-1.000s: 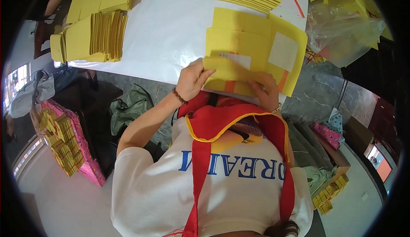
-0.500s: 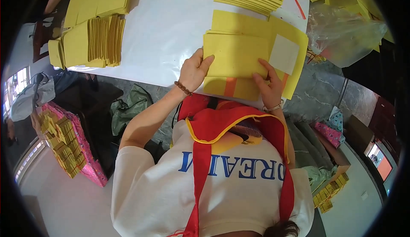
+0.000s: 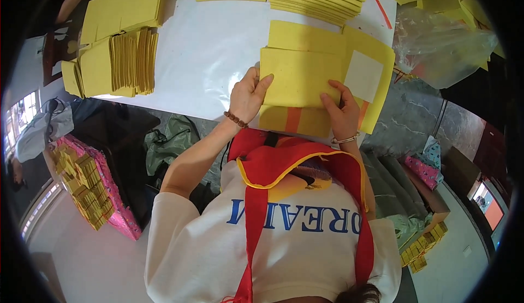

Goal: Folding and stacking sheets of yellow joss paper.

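Both hands grip a rectangular piece of folded yellow paper (image 3: 299, 76) just above the table's near edge. My left hand (image 3: 246, 98) is closed on its left edge, thumb on top and fingers tucked behind. At the lower right corner, my right hand (image 3: 344, 112) pinches it between thumb and curled fingers. Beneath lies more yellow paper with an orange strip (image 3: 293, 120) across it, jutting out toward me. A larger yellow sheet (image 3: 383, 57) spreads to the right, and a pale grey rectangle (image 3: 363, 76) rests on it.
Stacked yellow paper pieces (image 3: 131, 63) stand at the table's left, with more piles (image 3: 316, 0) at the back. A clear plastic bag (image 3: 436, 46) hangs over the right edge. Bundled yellow packets (image 3: 82, 183) sit low at left beside pink patterned material. Another person's arm (image 3: 76, 0) shows at upper left.
The whole view has shifted slightly, so the table and papers sit a little lower. My hands keep their hold on the yellow paper; its doubled top edge now looks like a single one.
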`<state>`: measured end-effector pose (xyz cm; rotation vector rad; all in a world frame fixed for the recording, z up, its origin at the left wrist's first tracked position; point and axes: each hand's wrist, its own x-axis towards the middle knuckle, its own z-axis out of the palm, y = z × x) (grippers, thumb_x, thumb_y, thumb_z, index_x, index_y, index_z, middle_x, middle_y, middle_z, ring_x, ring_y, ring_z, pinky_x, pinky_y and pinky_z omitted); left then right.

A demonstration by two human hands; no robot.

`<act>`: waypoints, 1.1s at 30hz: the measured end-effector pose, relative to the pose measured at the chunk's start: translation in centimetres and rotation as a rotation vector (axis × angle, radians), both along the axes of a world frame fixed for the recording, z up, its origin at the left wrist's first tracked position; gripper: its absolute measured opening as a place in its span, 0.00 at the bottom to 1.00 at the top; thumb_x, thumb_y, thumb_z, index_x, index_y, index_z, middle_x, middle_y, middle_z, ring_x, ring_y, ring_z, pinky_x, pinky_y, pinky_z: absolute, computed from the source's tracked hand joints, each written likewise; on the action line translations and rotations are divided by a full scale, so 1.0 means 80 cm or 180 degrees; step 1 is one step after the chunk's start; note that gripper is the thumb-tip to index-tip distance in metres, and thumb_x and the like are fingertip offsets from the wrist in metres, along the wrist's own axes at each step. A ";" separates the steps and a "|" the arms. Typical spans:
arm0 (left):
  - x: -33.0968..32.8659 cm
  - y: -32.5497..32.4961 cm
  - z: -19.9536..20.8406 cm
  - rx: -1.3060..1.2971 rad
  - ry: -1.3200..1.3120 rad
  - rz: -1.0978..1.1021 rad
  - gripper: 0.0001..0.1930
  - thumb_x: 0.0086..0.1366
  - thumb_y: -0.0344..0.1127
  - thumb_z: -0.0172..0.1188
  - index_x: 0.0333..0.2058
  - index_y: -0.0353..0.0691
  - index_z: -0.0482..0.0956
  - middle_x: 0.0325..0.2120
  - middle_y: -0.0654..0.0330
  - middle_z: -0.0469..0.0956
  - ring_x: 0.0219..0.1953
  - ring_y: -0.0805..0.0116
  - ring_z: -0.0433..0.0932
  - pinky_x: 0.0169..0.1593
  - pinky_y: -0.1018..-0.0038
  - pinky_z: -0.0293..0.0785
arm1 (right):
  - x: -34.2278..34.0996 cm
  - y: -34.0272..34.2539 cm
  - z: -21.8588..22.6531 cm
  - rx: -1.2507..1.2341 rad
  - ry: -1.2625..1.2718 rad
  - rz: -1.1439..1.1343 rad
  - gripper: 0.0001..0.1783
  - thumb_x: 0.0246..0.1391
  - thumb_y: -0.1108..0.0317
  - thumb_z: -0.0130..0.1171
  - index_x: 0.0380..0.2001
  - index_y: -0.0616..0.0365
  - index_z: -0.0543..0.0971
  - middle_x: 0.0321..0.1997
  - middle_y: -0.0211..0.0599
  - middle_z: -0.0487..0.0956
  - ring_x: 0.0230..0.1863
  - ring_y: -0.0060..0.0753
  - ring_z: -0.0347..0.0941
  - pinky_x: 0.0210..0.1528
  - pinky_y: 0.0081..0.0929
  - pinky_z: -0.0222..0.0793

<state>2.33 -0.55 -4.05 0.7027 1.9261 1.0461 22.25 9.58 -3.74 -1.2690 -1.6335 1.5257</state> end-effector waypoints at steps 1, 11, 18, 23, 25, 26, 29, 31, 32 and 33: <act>0.000 0.001 0.000 0.0066 -0.0121 0.0061 0.13 0.62 0.41 0.54 0.33 0.35 0.71 0.15 0.58 0.74 0.17 0.70 0.72 0.23 0.74 0.66 | -0.001 0.001 0.002 -0.0003 0.0003 -0.0003 0.19 0.46 0.69 0.63 0.44 0.59 0.76 0.33 0.30 0.77 0.30 0.17 0.68 0.31 0.15 0.64; 0.006 -0.001 -0.001 0.0349 -0.0339 0.0277 0.13 0.61 0.38 0.57 0.39 0.36 0.69 0.13 0.64 0.72 0.14 0.80 0.67 0.19 0.81 0.60 | -0.003 -0.007 0.010 0.0046 -0.0449 -0.0096 0.15 0.46 0.68 0.62 0.39 0.59 0.77 0.25 0.27 0.74 0.23 0.15 0.62 0.25 0.15 0.59; 0.006 0.002 0.008 0.0068 -0.0069 0.0363 0.17 0.60 0.39 0.58 0.43 0.36 0.67 0.14 0.62 0.72 0.15 0.76 0.68 0.19 0.78 0.60 | 0.002 -0.004 0.004 -0.0133 -0.0470 -0.0120 0.10 0.47 0.70 0.61 0.34 0.61 0.77 0.25 0.26 0.74 0.24 0.15 0.63 0.25 0.17 0.60; 0.007 0.017 0.052 0.0307 0.2485 -0.0342 0.20 0.56 0.33 0.60 0.47 0.37 0.67 0.35 0.52 0.75 0.35 0.64 0.74 0.37 0.70 0.68 | -0.004 -0.010 0.000 -0.0182 -0.0311 -0.0406 0.09 0.47 0.70 0.61 0.33 0.60 0.77 0.25 0.26 0.74 0.24 0.15 0.64 0.24 0.17 0.60; 0.017 0.028 0.061 0.0746 0.2663 -0.1514 0.25 0.51 0.36 0.62 0.49 0.40 0.69 0.46 0.51 0.69 0.48 0.54 0.67 0.49 0.59 0.61 | -0.004 -0.012 -0.003 -0.0214 -0.0274 -0.0457 0.08 0.47 0.70 0.61 0.33 0.60 0.77 0.25 0.26 0.74 0.24 0.15 0.64 0.25 0.17 0.60; 0.027 0.034 0.058 0.0735 0.2674 -0.1517 0.25 0.51 0.36 0.62 0.49 0.40 0.69 0.46 0.51 0.69 0.48 0.54 0.67 0.49 0.59 0.61 | -0.004 -0.015 -0.007 -0.0227 -0.0118 -0.0510 0.09 0.47 0.70 0.61 0.33 0.59 0.77 0.26 0.28 0.75 0.25 0.16 0.65 0.25 0.17 0.61; 0.046 0.049 0.037 0.0982 0.3020 -0.1827 0.28 0.48 0.40 0.63 0.50 0.44 0.69 0.51 0.52 0.65 0.53 0.53 0.63 0.52 0.57 0.58 | -0.003 -0.011 -0.007 -0.0069 -0.0207 -0.0404 0.09 0.46 0.69 0.61 0.33 0.59 0.78 0.28 0.33 0.76 0.27 0.21 0.68 0.27 0.20 0.63; 0.044 0.047 0.010 0.0783 0.3254 -0.1866 0.30 0.47 0.43 0.64 0.50 0.46 0.69 0.53 0.54 0.63 0.55 0.54 0.60 0.54 0.57 0.57 | -0.002 -0.010 -0.005 0.0105 -0.0449 -0.0265 0.10 0.45 0.69 0.62 0.33 0.59 0.78 0.29 0.36 0.77 0.28 0.25 0.70 0.28 0.21 0.64; 0.045 0.048 0.009 0.0783 0.3265 -0.1876 0.30 0.47 0.43 0.64 0.50 0.46 0.69 0.53 0.54 0.63 0.55 0.54 0.60 0.54 0.57 0.57 | -0.002 -0.010 -0.004 0.0179 -0.0619 -0.0210 0.09 0.45 0.70 0.62 0.33 0.59 0.78 0.29 0.37 0.77 0.29 0.30 0.71 0.29 0.22 0.65; 0.046 0.048 0.009 0.0762 0.3258 -0.1882 0.30 0.47 0.44 0.64 0.50 0.46 0.69 0.53 0.54 0.63 0.55 0.54 0.60 0.54 0.57 0.57 | -0.002 -0.010 -0.003 0.0255 -0.0786 -0.0150 0.09 0.45 0.70 0.61 0.32 0.59 0.78 0.30 0.39 0.77 0.30 0.34 0.72 0.30 0.24 0.66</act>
